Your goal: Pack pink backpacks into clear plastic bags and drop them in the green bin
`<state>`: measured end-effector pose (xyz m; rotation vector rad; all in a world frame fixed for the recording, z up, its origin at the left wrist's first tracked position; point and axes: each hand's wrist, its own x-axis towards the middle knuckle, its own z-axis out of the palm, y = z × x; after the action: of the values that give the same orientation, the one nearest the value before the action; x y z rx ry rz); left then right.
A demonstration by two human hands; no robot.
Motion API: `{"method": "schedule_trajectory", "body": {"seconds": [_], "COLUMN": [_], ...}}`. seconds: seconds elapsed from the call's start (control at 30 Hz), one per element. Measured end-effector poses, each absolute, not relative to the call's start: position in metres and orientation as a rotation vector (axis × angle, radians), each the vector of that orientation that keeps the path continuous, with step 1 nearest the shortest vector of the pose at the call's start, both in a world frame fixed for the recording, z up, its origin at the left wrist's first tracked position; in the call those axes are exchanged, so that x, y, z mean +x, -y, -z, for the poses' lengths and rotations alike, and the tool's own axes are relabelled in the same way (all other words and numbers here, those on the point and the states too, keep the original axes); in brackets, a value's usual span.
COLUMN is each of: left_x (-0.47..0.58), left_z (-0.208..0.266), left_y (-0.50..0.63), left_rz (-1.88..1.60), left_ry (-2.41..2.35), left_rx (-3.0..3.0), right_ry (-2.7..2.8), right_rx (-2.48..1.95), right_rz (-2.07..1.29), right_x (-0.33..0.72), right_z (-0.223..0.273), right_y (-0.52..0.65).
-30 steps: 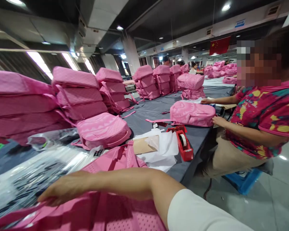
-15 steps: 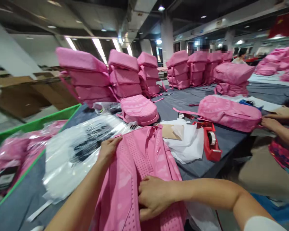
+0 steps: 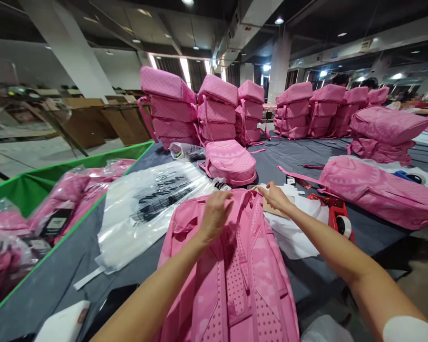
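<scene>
A pink backpack (image 3: 199,285) lies in front of me, its dotted straps and back panel facing up. My left hand (image 3: 216,213) is over its upper left part, fingers loosely curled and apart from the thumb, with nothing seen between them. At the top right edge, by the upper end of a strap, my right hand (image 3: 276,197) has its fingertips closed on the backpack. Left of it lies a stack of clear plastic bags (image 3: 128,194) with black print. White paper sheets (image 3: 292,237) and a brown card (image 3: 271,206) lie partly under my right forearm.
Stacked pink backpacks (image 3: 174,109) line the table's far side. A single backpack (image 3: 231,161) lies ahead, another (image 3: 374,190) at right. A red tape dispenser (image 3: 337,216) stands near the right edge. At left, a green-sided bin (image 3: 24,190) holds bagged backpacks. A white object (image 3: 62,323) lies front left.
My view has turned left. My right hand has moved from the middle of the back panel up to the backpack's top right edge. My left hand has come off the upper left edge, inward.
</scene>
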<state>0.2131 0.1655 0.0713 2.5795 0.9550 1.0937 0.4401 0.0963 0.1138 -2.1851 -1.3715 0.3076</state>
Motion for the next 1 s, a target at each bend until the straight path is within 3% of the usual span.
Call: {"method": "schedule_trajectory", "body": {"seconds": [0.07,0.17,0.33,0.67,0.9,1.0], "left_x": [0.237,0.261,0.275,0.275,0.25,0.235], "left_z": [-0.069,-0.064,-0.066,-0.058,-0.069,-0.071], "left_y": [-0.162,-0.169,-0.169,-0.167,-0.145,-0.106], "left_rz": [-0.842,-0.682,-0.828,-0.832,-0.836,-1.054], "left_ry": [-0.652,-0.582,-0.548,-0.745,-0.813,-0.635], "left_rx": [2.665,2.692,2.741,2.733,2.732,2.767], "right_ry": [1.291,1.301,1.468,1.664,1.45,1.448], "right_rx": [-2.23,-2.184,-1.769,-1.501,-1.414,-1.487], "right_rz": [-0.316,-0.176,-0.009,0.228,0.047,-0.087], "right_x": [0.438,0.428,0.425,0.386,0.394,0.403], "right_z": [-0.108,-0.101,-0.089,-0.09,-0.115,-0.124], "right_y": [-0.124,-0.129,-0.08,-0.034,-0.004,-0.004]}}
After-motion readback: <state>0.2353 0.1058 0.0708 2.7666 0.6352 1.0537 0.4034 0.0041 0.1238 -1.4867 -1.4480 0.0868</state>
